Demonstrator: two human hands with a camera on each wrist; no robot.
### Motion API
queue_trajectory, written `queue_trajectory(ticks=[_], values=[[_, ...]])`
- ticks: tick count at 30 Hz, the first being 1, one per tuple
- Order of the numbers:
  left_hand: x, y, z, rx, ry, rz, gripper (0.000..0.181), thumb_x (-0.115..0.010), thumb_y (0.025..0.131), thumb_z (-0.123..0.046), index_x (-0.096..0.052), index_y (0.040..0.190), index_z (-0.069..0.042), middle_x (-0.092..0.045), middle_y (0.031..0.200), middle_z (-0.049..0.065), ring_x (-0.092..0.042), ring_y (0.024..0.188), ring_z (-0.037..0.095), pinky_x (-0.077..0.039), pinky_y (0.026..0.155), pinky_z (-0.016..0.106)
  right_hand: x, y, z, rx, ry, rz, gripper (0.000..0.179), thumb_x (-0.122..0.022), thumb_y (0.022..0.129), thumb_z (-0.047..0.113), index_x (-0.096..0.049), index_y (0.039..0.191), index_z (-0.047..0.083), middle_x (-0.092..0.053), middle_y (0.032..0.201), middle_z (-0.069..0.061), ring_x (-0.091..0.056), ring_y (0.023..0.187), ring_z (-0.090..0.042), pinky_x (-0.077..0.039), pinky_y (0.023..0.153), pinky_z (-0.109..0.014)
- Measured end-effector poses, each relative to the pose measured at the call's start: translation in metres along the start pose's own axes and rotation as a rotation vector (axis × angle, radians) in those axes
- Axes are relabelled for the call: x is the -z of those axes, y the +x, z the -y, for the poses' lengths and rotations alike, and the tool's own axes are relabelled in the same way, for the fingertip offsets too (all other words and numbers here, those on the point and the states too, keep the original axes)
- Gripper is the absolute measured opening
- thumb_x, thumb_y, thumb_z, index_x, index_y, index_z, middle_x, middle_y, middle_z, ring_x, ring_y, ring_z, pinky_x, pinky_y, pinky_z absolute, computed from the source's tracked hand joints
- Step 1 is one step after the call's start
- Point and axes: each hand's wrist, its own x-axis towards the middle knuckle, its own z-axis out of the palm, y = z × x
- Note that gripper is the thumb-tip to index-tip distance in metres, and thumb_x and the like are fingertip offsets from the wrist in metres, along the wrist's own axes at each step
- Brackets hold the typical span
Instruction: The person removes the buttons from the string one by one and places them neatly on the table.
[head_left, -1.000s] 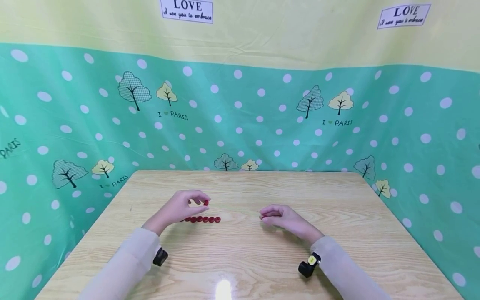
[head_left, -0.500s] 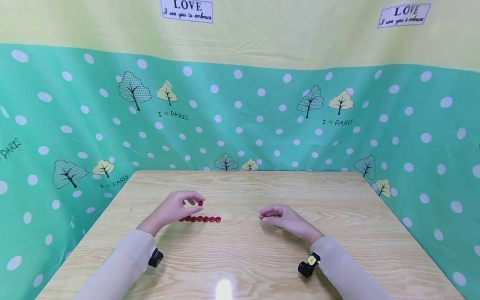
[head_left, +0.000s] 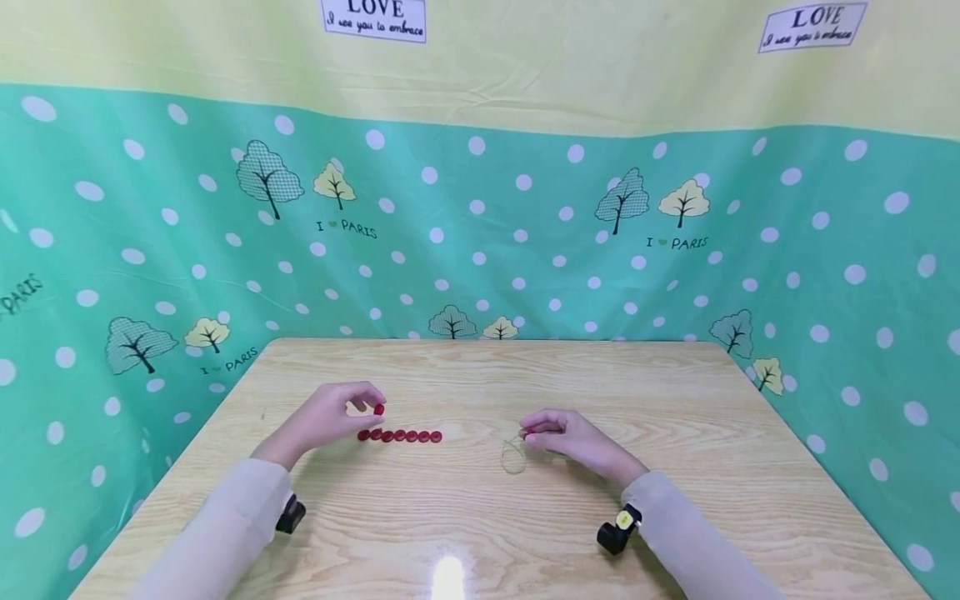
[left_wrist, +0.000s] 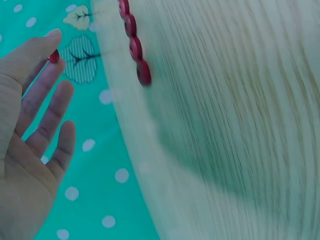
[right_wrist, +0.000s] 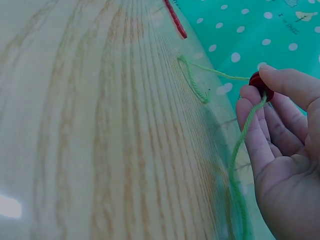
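Note:
Between thumb and index fingertip, my left hand (head_left: 336, 410) pinches a small red button (left_wrist: 54, 56), held up just behind the left end of a row of red buttons (head_left: 400, 436). Its other fingers spread loosely in the left wrist view. To the right of the row, my right hand (head_left: 567, 435) pinches red buttons (right_wrist: 261, 86) by their edges; they overlap, and fingers partly cover them. Green yarn (right_wrist: 239, 150) comes out of both faces of these buttons. One length drops past the palm, and the other reaches away to a loose loop (head_left: 513, 458) near the tabletop.
The row of several buttons lies left of centre on a light wooden table (head_left: 480, 517). Behind the table hangs a green dotted curtain (head_left: 480, 225) with a yellow upper part. A black wrist camera (head_left: 291, 513) sits at the left cuff, another (head_left: 613, 537) at the right.
My left hand has moved left with its button, uncovering the left end of the row. A yarn loop now shows beside my right hand, which has stayed nearly still.

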Motion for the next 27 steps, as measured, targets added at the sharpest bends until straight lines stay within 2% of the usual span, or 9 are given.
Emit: queue_trajectory(ticks=[7, 12, 20, 23, 27], values=[[0.008, -0.007, 0.014, 0.025, 0.036, 0.021, 0.018, -0.081, 0.086, -0.013, -0.074, 0.103, -0.014, -0.07, 0.099, -0.008, -0.064, 0.09, 0.019, -0.054, 0.085, 0.048, 0.0, -0.001, 0.001, 0.002, -0.003, -0.009, 0.046, -0.07, 0.096, 0.031, -0.061, 0.132, 0.003, -0.067, 0.123, -0.004, -0.06, 0.116, -0.021, -0.05, 0.095, -0.031], [0.011, -0.013, 0.024, 0.062, 0.077, 0.07, 0.019, -0.08, 0.085, -0.012, -0.074, 0.103, -0.011, -0.07, 0.095, -0.007, -0.063, 0.088, 0.017, -0.055, 0.082, 0.043, 0.001, -0.002, 0.0, -0.003, 0.005, -0.01, 0.047, -0.07, 0.096, 0.031, -0.061, 0.132, 0.003, -0.067, 0.123, -0.005, -0.06, 0.115, -0.021, -0.05, 0.095, -0.03], [0.006, -0.021, 0.035, 0.19, 0.04, 0.145, 0.019, -0.085, 0.082, -0.025, -0.073, 0.095, -0.017, -0.067, 0.087, -0.009, -0.063, 0.084, 0.011, -0.054, 0.081, 0.037, 0.001, -0.002, -0.002, -0.007, 0.003, -0.008, 0.045, -0.071, 0.096, 0.031, -0.062, 0.131, 0.004, -0.067, 0.122, -0.005, -0.06, 0.114, -0.021, -0.05, 0.094, -0.03], [0.003, -0.023, 0.039, 0.211, 0.026, 0.17, 0.019, -0.085, 0.081, -0.026, -0.074, 0.094, -0.018, -0.067, 0.086, -0.01, -0.062, 0.082, 0.01, -0.054, 0.081, 0.036, 0.001, -0.001, -0.002, -0.002, -0.002, -0.009, 0.044, -0.07, 0.096, 0.031, -0.062, 0.13, 0.004, -0.067, 0.122, -0.005, -0.06, 0.114, -0.021, -0.05, 0.094, -0.031], [0.002, -0.022, 0.042, 0.194, 0.015, 0.181, 0.018, -0.086, 0.081, -0.024, -0.074, 0.093, -0.017, -0.068, 0.085, -0.01, -0.063, 0.08, 0.01, -0.054, 0.079, 0.036, 0.001, -0.001, -0.002, 0.0, 0.001, -0.009, 0.044, -0.069, 0.097, 0.03, -0.062, 0.131, 0.003, -0.066, 0.122, -0.006, -0.06, 0.114, -0.021, -0.05, 0.094, -0.031]])
